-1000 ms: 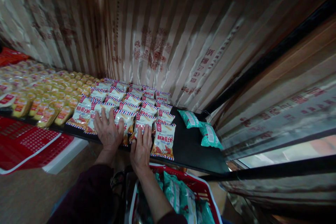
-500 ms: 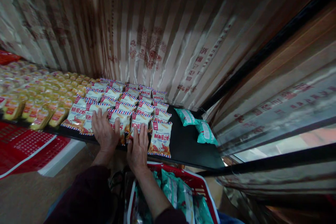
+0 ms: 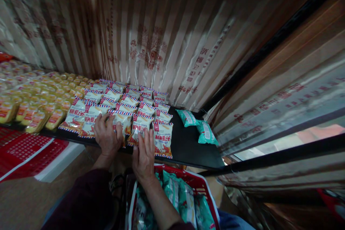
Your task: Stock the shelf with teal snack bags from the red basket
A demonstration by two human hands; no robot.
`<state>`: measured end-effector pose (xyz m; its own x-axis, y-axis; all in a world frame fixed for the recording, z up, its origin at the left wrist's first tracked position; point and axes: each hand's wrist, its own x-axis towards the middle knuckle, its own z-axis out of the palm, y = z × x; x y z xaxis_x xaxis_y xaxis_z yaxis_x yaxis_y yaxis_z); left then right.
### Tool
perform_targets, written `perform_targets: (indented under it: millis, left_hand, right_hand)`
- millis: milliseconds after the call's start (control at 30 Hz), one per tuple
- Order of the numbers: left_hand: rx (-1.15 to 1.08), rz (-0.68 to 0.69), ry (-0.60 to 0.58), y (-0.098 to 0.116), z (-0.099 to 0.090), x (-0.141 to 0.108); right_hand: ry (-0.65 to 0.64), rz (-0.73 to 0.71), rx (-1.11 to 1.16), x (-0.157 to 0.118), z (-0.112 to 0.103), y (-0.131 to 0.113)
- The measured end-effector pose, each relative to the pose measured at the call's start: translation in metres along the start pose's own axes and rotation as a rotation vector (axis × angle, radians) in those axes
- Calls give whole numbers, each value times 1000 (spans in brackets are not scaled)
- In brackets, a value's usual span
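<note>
Several rows of white snack packets [image 3: 163,138] with red lettering and striped edges lie on a black shelf [image 3: 188,151]. My left hand [image 3: 107,136] rests on the front packets at the left, its fingers apart. At the front edge of the shelf, my right hand [image 3: 144,158] touches the lower part of another front packet [image 3: 141,124] with its fingers stretched out. Neither hand is wrapped round a packet. Two green packets [image 3: 207,132] lie farther right on the shelf.
A red basket [image 3: 201,179] of green packets stands below my right forearm. Yellow wrapped cakes [image 3: 55,118] fill the shelf's left part, above a red crate [image 3: 24,151]. A patterned curtain [image 3: 151,43] hangs behind, and a dark bar [image 3: 258,61] slants at the right.
The view has shifted slightly, so the shelf and packets appear a little farther left. My right hand has moved slightly down and right relative to the packets. My left hand stays on them.
</note>
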<state>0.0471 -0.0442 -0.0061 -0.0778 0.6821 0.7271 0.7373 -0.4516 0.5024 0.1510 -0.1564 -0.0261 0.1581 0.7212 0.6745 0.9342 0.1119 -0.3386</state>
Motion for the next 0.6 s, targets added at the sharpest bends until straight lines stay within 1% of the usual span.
perform_targets:
  millis: [100, 200, 267, 333, 467, 600]
  left_hand:
    - [19, 16, -24, 3, 0, -3]
    - [15, 21, -26, 6, 1, -5]
    - [2, 21, -27, 7, 2, -7]
    - [-8, 25, -25, 8, 3, -8]
    - [-15, 46, -15, 8, 5, -9]
    - [8, 76, -5, 7, 6, -10]
  right_hand:
    - [94, 113, -74, -2, -15, 14]
    - [175, 242, -144, -6, -23, 37]
    - [182, 312, -178, -8, -24, 52]
    - [156, 371, -192, -11, -23, 63]
    - [126, 436, -117, -15, -16, 71]
    - [178, 433, -64, -15, -12, 68]
